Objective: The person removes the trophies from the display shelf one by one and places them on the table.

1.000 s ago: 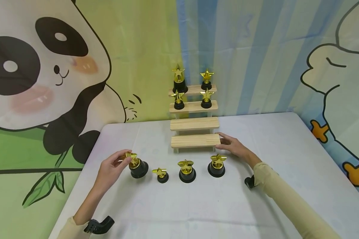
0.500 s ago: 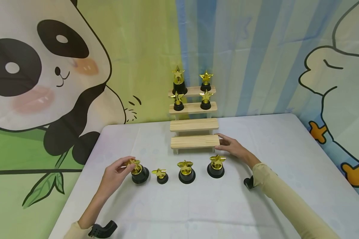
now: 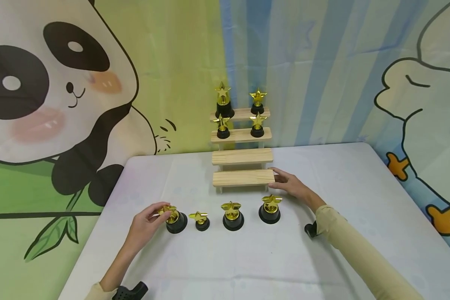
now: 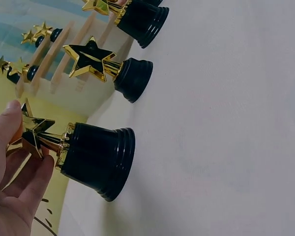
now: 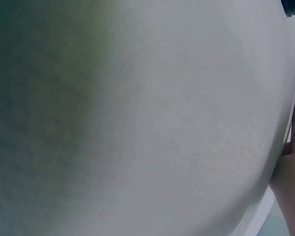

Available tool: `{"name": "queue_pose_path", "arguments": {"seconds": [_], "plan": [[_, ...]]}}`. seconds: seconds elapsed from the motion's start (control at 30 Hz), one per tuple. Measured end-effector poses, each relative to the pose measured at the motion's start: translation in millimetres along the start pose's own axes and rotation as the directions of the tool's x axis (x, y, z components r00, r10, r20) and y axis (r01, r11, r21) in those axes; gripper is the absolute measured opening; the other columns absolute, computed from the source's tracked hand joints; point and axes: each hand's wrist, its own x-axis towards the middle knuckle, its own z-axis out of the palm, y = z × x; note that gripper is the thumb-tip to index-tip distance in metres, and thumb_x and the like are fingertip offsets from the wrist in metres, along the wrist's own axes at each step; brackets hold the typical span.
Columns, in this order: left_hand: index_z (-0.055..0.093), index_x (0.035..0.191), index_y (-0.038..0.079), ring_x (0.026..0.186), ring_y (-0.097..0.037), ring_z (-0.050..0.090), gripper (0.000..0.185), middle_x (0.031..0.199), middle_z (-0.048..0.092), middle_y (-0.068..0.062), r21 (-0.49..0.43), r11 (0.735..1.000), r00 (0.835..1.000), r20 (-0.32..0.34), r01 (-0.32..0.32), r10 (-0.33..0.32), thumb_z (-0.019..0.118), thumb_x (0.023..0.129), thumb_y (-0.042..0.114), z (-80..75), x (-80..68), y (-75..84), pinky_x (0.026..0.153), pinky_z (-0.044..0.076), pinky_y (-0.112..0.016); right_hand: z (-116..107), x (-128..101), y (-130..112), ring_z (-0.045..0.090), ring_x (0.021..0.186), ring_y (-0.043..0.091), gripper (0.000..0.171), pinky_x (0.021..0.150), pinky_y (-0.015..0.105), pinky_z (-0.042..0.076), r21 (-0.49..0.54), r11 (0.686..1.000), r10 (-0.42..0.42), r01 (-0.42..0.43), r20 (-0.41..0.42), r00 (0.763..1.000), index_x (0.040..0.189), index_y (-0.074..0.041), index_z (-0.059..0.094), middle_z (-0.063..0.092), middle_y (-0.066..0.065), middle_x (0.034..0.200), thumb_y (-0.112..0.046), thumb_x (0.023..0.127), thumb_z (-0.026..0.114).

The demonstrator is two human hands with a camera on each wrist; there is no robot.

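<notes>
Hands [image 3: 147, 221] apparently on trophy [image 3: 174, 219], stand [image 3: 243, 178]

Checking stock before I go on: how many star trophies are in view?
8. Four stand in a row on the table: held by the left hand, then. Four stand on the wooden steps' upper tiers.

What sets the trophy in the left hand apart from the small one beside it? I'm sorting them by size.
The held trophy has a wider, taller black base; the small trophy has a narrower one. The left hand pinches the held trophy's star; the small trophy stands untouched. Both have gold stars and black bases.
</notes>
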Motion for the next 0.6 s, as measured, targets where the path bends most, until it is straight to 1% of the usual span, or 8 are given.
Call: {"name": "queue_pose_path", "arguments": {"seconds": [0.17, 0.27, 0.37, 0.43, 0.5, 0.6], "plan": [[0.067, 0.115, 0.009, 0.098, 0.012, 0.061, 0.028, 0.116, 0.069, -0.011, -0.004, 1.000, 1.000, -0.010, 0.026, -0.026, 0.072, 0.088, 0.019, 1.1, -0.7, -3.4, 0.080, 0.053, -0.008, -0.2, -0.2, -0.5, 0.033, 0.144, 0.037, 0.089, 0.117, 0.056, 0.028, 0.005, 1.000, 0.002, -0.002, 0.004, 1.000, 0.156, -0.025, 0.018, 0.034, 0.021, 0.155, -0.049, 0.087, 0.068], [0.067, 0.115, 0.009, 0.098, 0.012, 0.061, 0.030, 0.116, 0.069, -0.011, 0.004, 0.999, 0.999, -0.013, 0.037, -0.037, 0.072, 0.087, 0.020, 1.8, -1.4, -3.5, 0.080, 0.053, -0.008, -0.3, -1.0, -1.0, 0.034, 0.143, 0.037, 0.089, 0.117, 0.056, 0.029, 0.005, 1.000, -0.007, 0.007, 0.008, 1.000, 0.156, -0.025, 0.018, 0.035, 0.021, 0.154, -0.049, 0.087, 0.068], [0.065, 0.119, 0.009, 0.100, 0.013, 0.059, 0.036, 0.119, 0.067, -0.011, 0.028, 0.999, 0.999, 0.000, 0.038, -0.038, 0.074, 0.087, 0.022, -0.3, -1.1, -2.1, 0.085, 0.052, -0.008, 0.0, -2.2, -1.5, 0.034, 0.143, 0.037, 0.091, 0.117, 0.056, 0.029, 0.002, 1.000, -0.005, 0.005, 0.010, 1.000, 0.156, -0.025, 0.018, 0.035, 0.021, 0.154, -0.050, 0.086, 0.069], [0.062, 0.123, 0.008, 0.104, 0.013, 0.057, 0.040, 0.123, 0.065, -0.013, 0.034, 0.999, 0.999, 0.003, 0.034, -0.034, 0.073, 0.087, 0.023, -4.9, 1.3, 0.4, 0.090, 0.051, -0.010, 0.2, -2.9, -2.0, 0.033, 0.143, 0.037, 0.092, 0.117, 0.056, 0.029, -0.002, 1.000, -0.001, 0.001, 0.012, 1.000, 0.156, -0.025, 0.017, 0.034, 0.021, 0.154, -0.051, 0.085, 0.069], [0.059, 0.126, 0.008, 0.109, 0.013, 0.054, 0.042, 0.127, 0.063, -0.013, 0.039, 0.999, 1.000, -0.009, 0.024, -0.024, 0.071, 0.089, 0.024, -12.0, 6.5, 4.4, 0.095, 0.048, -0.011, 0.3, -3.3, -2.7, 0.033, 0.144, 0.037, 0.092, 0.117, 0.056, 0.028, -0.006, 1.000, 0.004, -0.004, 0.012, 1.000, 0.156, -0.025, 0.016, 0.034, 0.021, 0.155, -0.052, 0.085, 0.069], [0.057, 0.128, 0.006, 0.111, 0.010, 0.054, 0.040, 0.128, 0.061, -0.014, 0.026, 1.000, 0.998, -0.061, 0.003, -0.002, 0.068, 0.092, 0.021, -25.7, 18.9, 13.5, 0.097, 0.046, -0.010, 0.3, -3.2, -4.3, 0.033, 0.143, 0.037, 0.092, 0.117, 0.057, 0.028, -0.017, 1.000, 0.003, -0.003, 0.007, 1.000, 0.156, -0.025, 0.016, 0.034, 0.021, 0.155, -0.052, 0.086, 0.068]]}}
